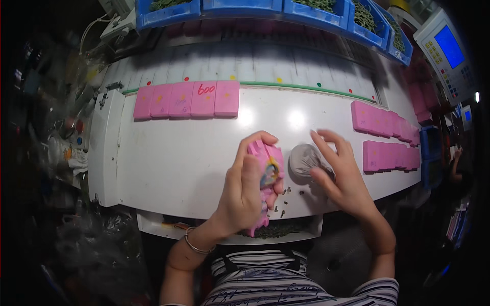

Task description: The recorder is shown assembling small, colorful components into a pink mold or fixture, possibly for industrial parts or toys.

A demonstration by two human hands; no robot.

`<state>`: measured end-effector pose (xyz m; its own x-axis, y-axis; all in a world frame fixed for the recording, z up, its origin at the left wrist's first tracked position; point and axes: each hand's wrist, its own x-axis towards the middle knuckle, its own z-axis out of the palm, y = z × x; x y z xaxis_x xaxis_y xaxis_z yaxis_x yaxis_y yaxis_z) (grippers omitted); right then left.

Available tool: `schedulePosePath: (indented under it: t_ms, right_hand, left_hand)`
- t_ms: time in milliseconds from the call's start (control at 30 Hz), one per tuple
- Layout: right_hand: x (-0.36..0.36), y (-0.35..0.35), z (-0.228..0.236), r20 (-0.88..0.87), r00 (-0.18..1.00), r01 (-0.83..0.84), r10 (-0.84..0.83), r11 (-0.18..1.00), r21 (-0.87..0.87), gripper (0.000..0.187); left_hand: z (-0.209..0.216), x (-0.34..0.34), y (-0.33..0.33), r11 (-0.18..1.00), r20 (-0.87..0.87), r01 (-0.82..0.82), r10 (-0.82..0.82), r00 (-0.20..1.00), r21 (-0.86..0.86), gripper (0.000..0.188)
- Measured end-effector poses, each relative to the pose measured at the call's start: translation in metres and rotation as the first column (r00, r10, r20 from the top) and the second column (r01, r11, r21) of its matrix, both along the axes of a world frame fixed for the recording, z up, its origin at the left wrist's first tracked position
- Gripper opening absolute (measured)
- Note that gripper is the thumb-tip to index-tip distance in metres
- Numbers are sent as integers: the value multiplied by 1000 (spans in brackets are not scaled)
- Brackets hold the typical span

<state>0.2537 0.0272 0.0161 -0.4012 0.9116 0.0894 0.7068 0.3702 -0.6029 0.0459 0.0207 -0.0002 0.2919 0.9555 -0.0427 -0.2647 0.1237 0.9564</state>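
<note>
My left hand (239,191) is wrapped round a pink block (266,155) above the middle of the white table. A yellow and blue patch marks the side of the block, and a ragged pink part hangs lower, beside the palm. To its right, my right hand (347,178) has its thumb and fingers spread beside a round grey cloth-like bundle (302,162). Whether the fingertips touch the bundle, I cannot tell. Several small metal pieces (284,204) lie on the table between the two hands.
Pink blocks (178,101) stand in a row at the back left; two more rows of pink blocks (388,155) are at the right. Blue bins (245,5) with green stringy pieces line the back. An open drawer (301,236) is at the front edge. A control panel (449,48) stands far right.
</note>
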Motion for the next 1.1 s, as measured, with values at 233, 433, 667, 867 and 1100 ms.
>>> schedulePosePath:
  t_ms: [233,433,667,867,1100]
  right_hand:
    - [-12,-22,10,-1,999,51,-51,997,-61,64]
    - [-47,-26,-3,98,994,7,-51,912,409,63]
    - [-42,-28,-1,-93,990,131,-102,913,387,65]
    - [-46,-26,14,-60,997,50,-40,983,177,71]
    - [-39,-19,19,-81,997,14,-8,998,68,72]
  left_hand:
    - [-24,11,3,993,-75,-108,104,992,-43,43]
    - [-11,23,10,973,-80,-219,213,974,-78,35]
    - [-18,14,8,960,-33,-257,254,967,-116,34]
    - [-17,17,4,967,-108,-254,250,962,-19,33]
    - [-13,20,2,977,-34,-186,183,983,-108,35]
